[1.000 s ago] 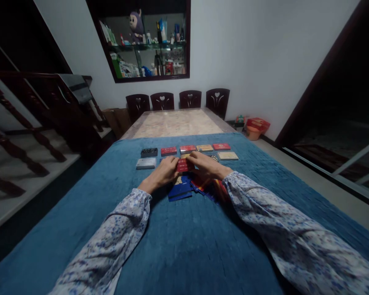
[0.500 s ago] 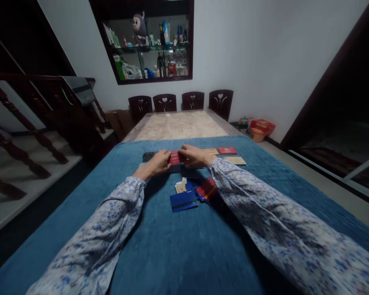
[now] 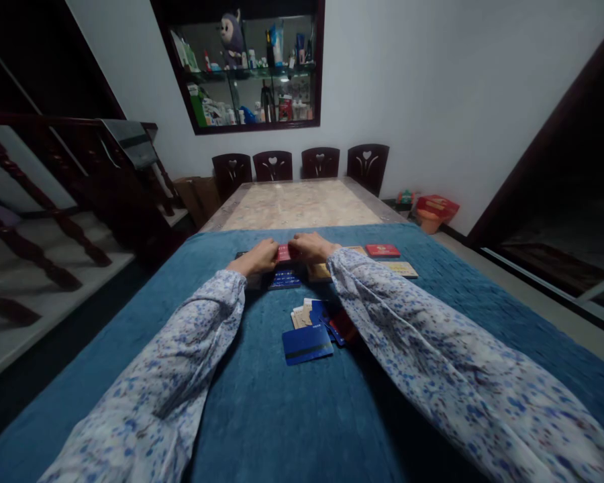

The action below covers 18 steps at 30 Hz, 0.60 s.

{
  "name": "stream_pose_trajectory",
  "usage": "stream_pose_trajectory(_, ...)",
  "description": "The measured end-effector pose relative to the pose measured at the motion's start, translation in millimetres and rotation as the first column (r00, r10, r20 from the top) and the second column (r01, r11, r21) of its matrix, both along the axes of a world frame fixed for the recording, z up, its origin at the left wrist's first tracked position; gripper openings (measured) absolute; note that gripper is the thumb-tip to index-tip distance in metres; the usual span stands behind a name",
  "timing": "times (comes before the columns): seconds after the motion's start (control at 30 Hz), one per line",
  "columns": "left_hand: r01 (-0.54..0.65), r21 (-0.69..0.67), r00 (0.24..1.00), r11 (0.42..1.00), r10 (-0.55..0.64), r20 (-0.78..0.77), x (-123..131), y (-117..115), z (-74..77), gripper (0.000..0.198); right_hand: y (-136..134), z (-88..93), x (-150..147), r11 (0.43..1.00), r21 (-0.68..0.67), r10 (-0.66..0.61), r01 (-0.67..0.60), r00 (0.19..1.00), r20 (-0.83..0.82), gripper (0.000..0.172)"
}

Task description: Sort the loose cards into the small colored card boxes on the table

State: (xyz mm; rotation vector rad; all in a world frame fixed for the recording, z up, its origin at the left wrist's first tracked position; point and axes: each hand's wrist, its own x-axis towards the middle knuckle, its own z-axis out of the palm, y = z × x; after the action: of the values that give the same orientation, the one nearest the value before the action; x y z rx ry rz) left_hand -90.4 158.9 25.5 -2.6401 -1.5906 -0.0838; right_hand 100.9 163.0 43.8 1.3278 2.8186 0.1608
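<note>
Both arms reach forward over a blue cloth (image 3: 292, 416) on a long table. My left hand (image 3: 256, 257) and my right hand (image 3: 309, 247) pinch a red card (image 3: 283, 253) between them, low over the far row of card stacks. Just in front of the hands lies a dark blue stack (image 3: 284, 278) and a tan stack (image 3: 319, 272). Right of my right hand sit a red stack (image 3: 382, 251) and a pale stack (image 3: 403, 269). Nearer to me is a loose pile of cards (image 3: 317, 315), with a blue card (image 3: 307, 344) at its front.
Beyond the cloth the bare marble tabletop (image 3: 296, 204) runs to several dark chairs (image 3: 296, 164) at the wall. A wall cabinet (image 3: 252, 67) holds bottles and a plush toy. A wooden stair railing (image 3: 55, 181) stands left; red containers (image 3: 433, 209) sit on the floor at right.
Both hands carried the red card forward, from above the loose pile out to the far row of stacks. The loose pile is now uncovered behind them.
</note>
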Motion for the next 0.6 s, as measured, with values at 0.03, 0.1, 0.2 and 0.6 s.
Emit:
stream_pose_trajectory(0.03, -0.004, -0.005, 1.0, 1.0, 0.004, -0.016, 0.2, 1.8, -0.4, 0.02, 1.8, -1.3, -1.4, 1.0, -0.001, -0.004, 0.004, 1.0, 0.008, 0.031)
stream_pose_trajectory(0.1, -0.022, -0.019, 0.998, 1.0, 0.021, -0.058, 1.0, 5.4, -1.4, 0.023, 5.6, -3.9, -4.0, 1.0, -0.005, -0.01, 0.01, 1.0, 0.022, 0.032)
stream_pose_trajectory(0.2, -0.052, -0.039, 0.995, 0.998, 0.049, -0.086, 2.8, 11.0, -3.4, 0.028, 12.4, -7.9, -7.1, 1.0, -0.016, -0.018, 0.018, 0.999, 0.031, 0.034)
stream_pose_trajectory(0.6, -0.082, -0.11, 0.989, 0.991, 0.068, -0.13, 3.0, 25.1, -14.3, 0.025, 32.3, -12.0, -19.3, 0.993, -0.111, -0.029, 0.038, 0.997, 0.077, 0.04)
